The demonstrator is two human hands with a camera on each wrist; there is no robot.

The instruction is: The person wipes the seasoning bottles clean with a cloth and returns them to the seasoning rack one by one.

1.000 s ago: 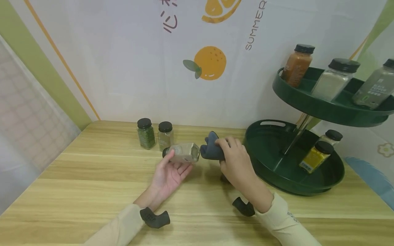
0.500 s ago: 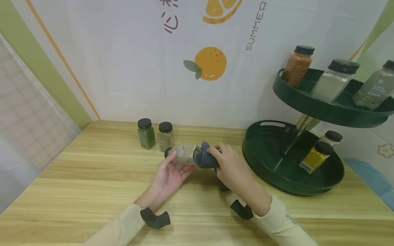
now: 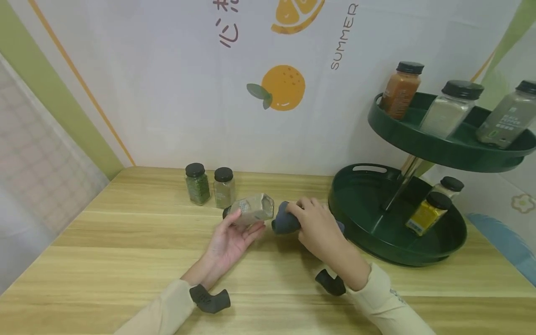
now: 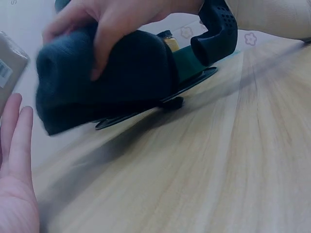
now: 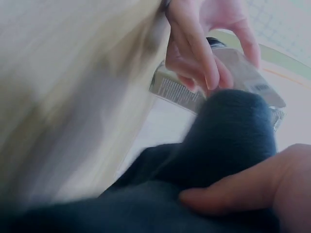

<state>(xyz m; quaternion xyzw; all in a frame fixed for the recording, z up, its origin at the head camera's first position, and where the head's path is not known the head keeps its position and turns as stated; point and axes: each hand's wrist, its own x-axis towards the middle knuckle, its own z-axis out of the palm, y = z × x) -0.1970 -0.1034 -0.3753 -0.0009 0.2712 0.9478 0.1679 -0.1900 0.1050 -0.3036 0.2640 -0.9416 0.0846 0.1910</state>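
Note:
My left hand (image 3: 229, 244) holds a clear spice jar (image 3: 253, 209) tilted on its side above the table, its black cap to the left and its base towards the right hand. Thumb and fingers lie on opposite sides of the jar. My right hand (image 3: 320, 228) grips a bunched dark blue cloth (image 3: 286, 220), a small gap away from the jar's base in the head view. In the left wrist view the cloth (image 4: 107, 77) hangs over the table. Much of the jar (image 5: 250, 77) shows behind the cloth in the right wrist view.
Two spice jars, one with green herbs (image 3: 198, 184) and one brownish (image 3: 224, 188), stand at the back of the wooden table (image 3: 125, 260). A two-tier green rack (image 3: 398, 251) at the right bears several more jars, including a yellow one (image 3: 429, 214).
The cloth touched the jar's base half a second ago and now sits just right of it. The jar has tilted, base end slightly raised. The left hand has barely moved.

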